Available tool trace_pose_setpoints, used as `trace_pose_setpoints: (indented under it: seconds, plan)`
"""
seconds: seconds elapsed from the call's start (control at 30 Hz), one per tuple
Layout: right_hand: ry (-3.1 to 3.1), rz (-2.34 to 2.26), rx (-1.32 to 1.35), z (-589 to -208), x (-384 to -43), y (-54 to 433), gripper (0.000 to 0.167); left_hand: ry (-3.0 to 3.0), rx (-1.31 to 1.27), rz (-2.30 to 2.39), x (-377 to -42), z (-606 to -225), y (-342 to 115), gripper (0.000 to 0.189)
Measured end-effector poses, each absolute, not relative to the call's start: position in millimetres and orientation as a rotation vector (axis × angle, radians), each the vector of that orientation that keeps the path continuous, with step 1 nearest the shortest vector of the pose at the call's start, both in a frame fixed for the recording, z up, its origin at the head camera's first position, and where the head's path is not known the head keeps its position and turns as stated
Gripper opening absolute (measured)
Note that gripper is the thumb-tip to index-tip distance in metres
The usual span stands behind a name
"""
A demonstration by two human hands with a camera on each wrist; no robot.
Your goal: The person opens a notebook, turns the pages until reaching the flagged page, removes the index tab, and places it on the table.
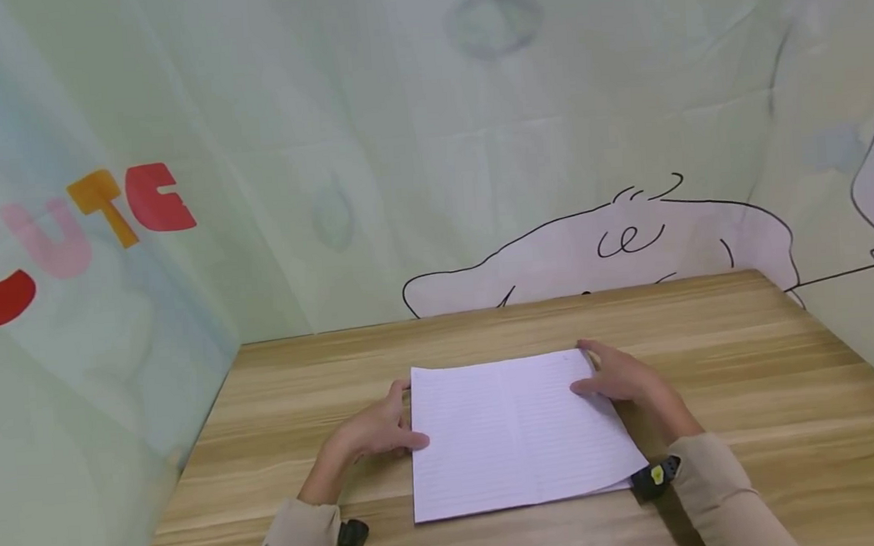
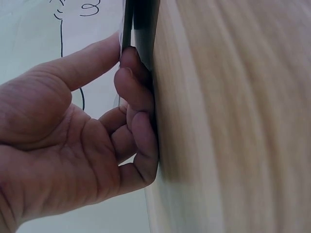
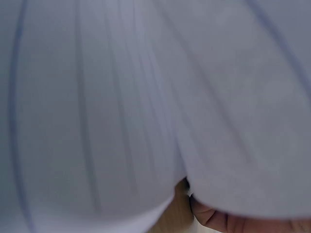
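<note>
An open notebook [image 1: 470, 438] with white ruled pages lies on the wooden table. At its left edge my left hand [image 1: 375, 430] pinches it, thumb on top; in the left wrist view that hand [image 2: 97, 121] has its curled fingers beneath the notebook's thin edge [image 2: 127, 24], against the tabletop. My right hand [image 1: 624, 376] grips the far right edge, its thumb lying on the right page. The near right page corner is lifted over the sheets below. Ruled pages [image 3: 97, 107] fill most of the right wrist view, hiding nearly all of the right hand [image 3: 238, 223].
The wooden table [image 1: 300, 365] extends around the notebook on all sides. Behind it and at the sides hangs a pale printed curtain [image 1: 289, 190] with a cartoon outline and colourful letters. A small black device [image 1: 651, 480] on the right wrist sits against the page corner.
</note>
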State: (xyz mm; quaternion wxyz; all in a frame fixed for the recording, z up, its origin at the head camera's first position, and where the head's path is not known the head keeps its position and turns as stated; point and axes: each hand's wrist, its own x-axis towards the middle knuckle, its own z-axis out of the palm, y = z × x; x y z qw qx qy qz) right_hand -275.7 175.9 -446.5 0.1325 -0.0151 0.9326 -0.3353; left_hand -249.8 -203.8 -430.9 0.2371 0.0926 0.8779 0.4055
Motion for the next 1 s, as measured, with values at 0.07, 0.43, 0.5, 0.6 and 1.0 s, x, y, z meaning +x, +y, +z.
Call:
trace_pose_setpoints:
  seconds: [0.07, 0.43, 0.5, 0.6, 1.0]
  plan:
    - [2.694, -0.987, -0.038, -445.8, -275.9, 175.9, 0.083, 2.41, 0.255, 1.107, -249.7, -430.1, -204.2, 0.096]
    - [2.569, -1.071, -0.042, -442.7, -278.7, 180.1, 0.079, 2.387, 0.277, 1.135, -249.4, -429.2, -205.5, 0.096]
    - [2.548, -1.071, -0.056, -442.4, -279.0, 181.9, 0.079, 2.382, 0.29, 1.138, -248.3, -428.9, -205.1, 0.097]
    - [2.529, -1.076, -0.067, -444.0, -279.4, 184.4, 0.079, 2.385, 0.299, 1.133, -246.8, -429.8, -204.2, 0.096]
    - [2.699, -0.978, -0.197, -438.4, -276.5, 179.6, 0.069, 2.413, 0.266, 1.103, -247.0, -429.0, -201.8, 0.097]
